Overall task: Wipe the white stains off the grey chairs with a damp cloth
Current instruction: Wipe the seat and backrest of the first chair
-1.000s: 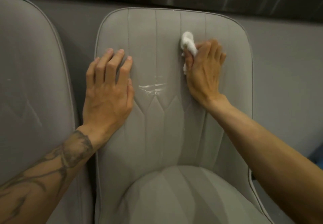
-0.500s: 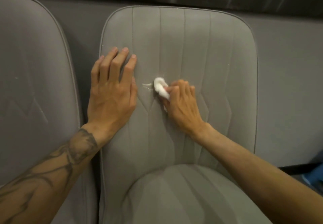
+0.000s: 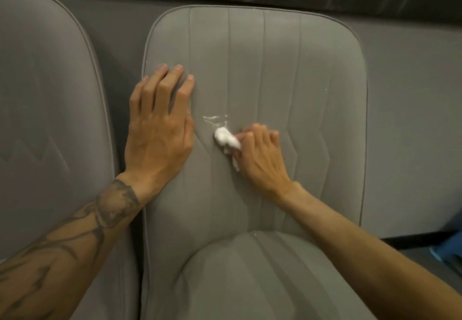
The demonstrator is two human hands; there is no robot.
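The sideways white stain point(image 3: 215, 119) lies on the back of the grey chair point(image 3: 280, 70), just up-left of the cloth point(image 3: 226, 141) (nearly touching it) that the right hand point(image 3: 262, 159) pinches, while the left hand point(image 3: 160, 129) rests flat on its other side.

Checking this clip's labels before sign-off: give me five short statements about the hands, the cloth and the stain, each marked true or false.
1. The right hand holds the white cloth against the backrest of the middle chair. True.
2. The white stain is wiped clean off. False: white streaks show on the backrest just above the cloth.
3. The left hand lies flat on the backrest with its fingers spread. True.
4. The left hand grips a spray bottle. False: it holds nothing.
5. A second grey chair stands to the left of the middle chair. True.
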